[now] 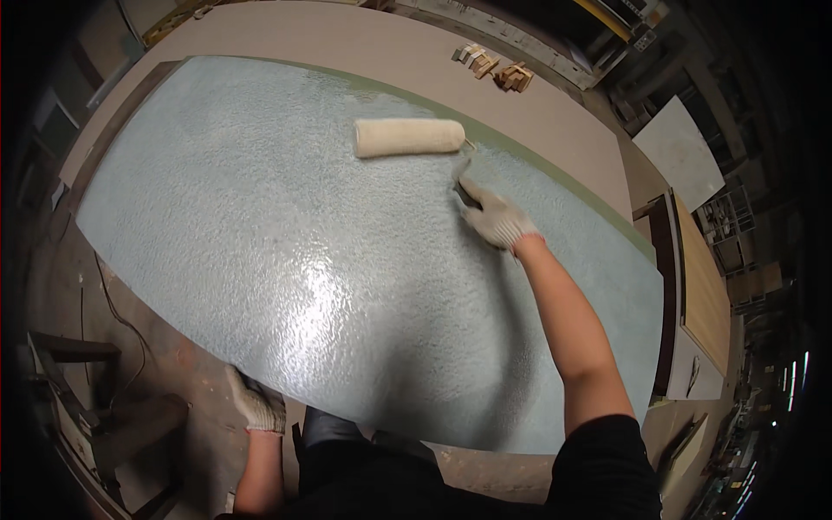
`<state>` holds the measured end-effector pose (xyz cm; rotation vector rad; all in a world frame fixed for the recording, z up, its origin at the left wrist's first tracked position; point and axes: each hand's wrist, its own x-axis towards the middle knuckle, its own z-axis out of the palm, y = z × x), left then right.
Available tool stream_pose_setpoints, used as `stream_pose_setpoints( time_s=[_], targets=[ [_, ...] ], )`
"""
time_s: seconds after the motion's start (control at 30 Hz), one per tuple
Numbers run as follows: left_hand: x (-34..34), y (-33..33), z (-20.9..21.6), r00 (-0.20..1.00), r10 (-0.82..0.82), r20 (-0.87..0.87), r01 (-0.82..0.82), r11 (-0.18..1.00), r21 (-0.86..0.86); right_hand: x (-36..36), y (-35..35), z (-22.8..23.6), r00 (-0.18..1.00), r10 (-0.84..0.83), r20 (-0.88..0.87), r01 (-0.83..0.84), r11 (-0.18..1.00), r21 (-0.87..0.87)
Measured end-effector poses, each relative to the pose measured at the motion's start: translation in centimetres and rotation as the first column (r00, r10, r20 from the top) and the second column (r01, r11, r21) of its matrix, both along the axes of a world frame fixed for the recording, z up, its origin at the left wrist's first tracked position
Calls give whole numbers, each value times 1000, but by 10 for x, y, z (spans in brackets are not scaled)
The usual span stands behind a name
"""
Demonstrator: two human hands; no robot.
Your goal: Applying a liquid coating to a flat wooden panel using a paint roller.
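A large pale blue-grey panel (pixel 217 199) lies flat in front of me, its surface wet and glossy with a stippled texture. My right hand (pixel 496 215), in a white knit glove, is closed around the handle of a paint roller. The handle itself is mostly hidden by the fingers. The roller's fluffy cream sleeve (pixel 409 138) rests on the panel towards its far edge. Down at the near left edge of the panel is my left hand (pixel 256 406), also gloved. Its visible fingers are stretched out, and nothing shows in it. I cannot tell whether it touches the edge.
Under the panel is a larger beige board (pixel 338 35), with small wood blocks (pixel 514 77) on its far side. A green strip (pixel 555 165) shows along the panel's far edge. A dark stand (pixel 130 425) is at lower left; a wood-topped cabinet (pixel 702 277) stands at right.
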<state>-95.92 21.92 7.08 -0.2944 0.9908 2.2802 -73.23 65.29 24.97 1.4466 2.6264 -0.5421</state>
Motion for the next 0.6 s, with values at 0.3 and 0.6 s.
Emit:
stream_pose_setpoints(
  time_s=[0.3,0.6],
  targets=[
    [97,3,1,1000,10,19,-11,995,103,264,-193,35,989,-24,147,54,977,-206],
    [105,8,9,994,91,60,-89,995,-45,45,-50,16,996,30,89,-17,991,-134]
  ],
)
